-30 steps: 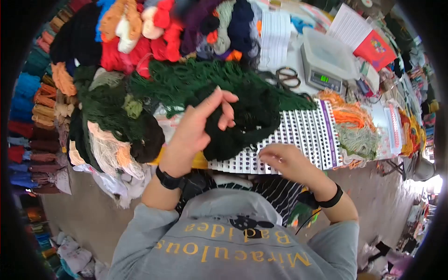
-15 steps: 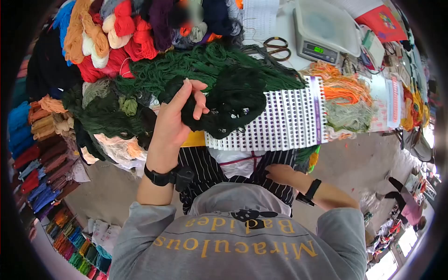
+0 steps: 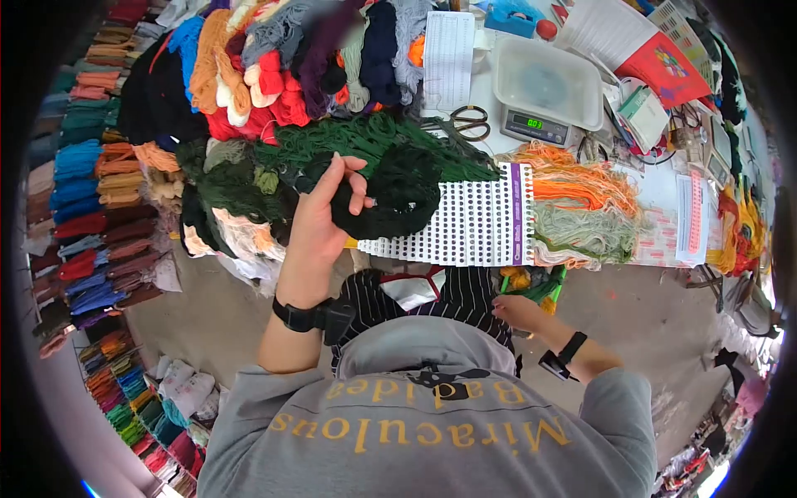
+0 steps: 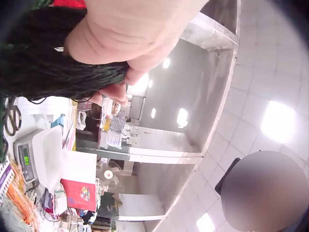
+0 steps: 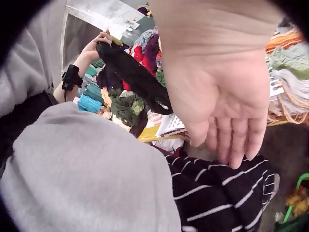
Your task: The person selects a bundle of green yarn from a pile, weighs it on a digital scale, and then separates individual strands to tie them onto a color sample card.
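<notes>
Lettering (image 3: pixel 423 436) on a grey shirt (image 3: pixel 398 473) reads "Miraculous Bad idea", a translucent tub (image 3: pixel 548 83) sits on a scale (image 3: pixel 535 129) reading 0.03, and the left hand (image 3: pixel 325 212) grips dark green yarn (image 3: pixel 390 199) over the table (image 3: pixel 486 90) while the right hand (image 5: pixel 229 106) hangs loose-fingered.

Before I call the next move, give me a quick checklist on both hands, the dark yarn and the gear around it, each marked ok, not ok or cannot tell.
1. Left hand gripping the dark yarn bundle: ok, its fingers hold the yarn.
2. Right hand free: ok, palm in view, holding nothing.
3. Punched card fully visible: not ok, the bundle hides part of it in the head view.
4. Scale switched on: ok, green digits are lit.
5. Scissors blades clear of yarn: cannot tell, the handles show but the blades are indistinct.
6. Bundle free of tangles: cannot tell, the strands are too dark.
</notes>
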Action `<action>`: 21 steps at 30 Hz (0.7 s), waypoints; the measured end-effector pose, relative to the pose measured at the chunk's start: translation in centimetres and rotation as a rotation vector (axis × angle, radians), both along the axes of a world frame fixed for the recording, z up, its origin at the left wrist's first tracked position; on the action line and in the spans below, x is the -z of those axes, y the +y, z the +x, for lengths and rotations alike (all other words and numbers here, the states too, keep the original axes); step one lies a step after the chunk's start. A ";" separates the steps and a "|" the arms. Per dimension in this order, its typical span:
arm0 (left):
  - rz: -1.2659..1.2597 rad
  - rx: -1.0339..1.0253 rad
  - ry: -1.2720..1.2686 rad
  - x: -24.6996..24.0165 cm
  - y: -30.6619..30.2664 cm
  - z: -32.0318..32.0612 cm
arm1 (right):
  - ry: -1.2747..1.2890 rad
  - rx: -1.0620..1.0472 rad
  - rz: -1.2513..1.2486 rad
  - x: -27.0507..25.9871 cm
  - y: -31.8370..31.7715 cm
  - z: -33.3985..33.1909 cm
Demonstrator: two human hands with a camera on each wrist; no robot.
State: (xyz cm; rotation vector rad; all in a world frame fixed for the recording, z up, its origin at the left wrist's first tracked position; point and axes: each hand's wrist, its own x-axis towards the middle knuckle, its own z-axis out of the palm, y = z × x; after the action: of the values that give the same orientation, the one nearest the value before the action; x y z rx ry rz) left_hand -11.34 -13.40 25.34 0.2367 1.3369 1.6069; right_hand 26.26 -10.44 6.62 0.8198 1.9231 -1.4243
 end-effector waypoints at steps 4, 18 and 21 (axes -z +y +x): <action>0.042 0.089 0.015 -1.3 0.8 1.3 | 0.162 0.091 0.130 2.2 -0.5 1.4; 0.061 0.533 -0.097 0.9 6.7 3.9 | 0.226 1.005 0.305 -9.1 -8.4 3.1; 0.150 0.646 -0.163 1.4 7.8 4.0 | 0.185 1.067 0.284 -11.8 -10.0 2.9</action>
State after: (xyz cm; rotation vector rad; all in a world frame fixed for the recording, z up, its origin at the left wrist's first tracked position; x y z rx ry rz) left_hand -7.37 -5.64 23.90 0.5544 0.8872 1.1433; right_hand 29.12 -20.47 18.39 2.1218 1.8986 -1.8309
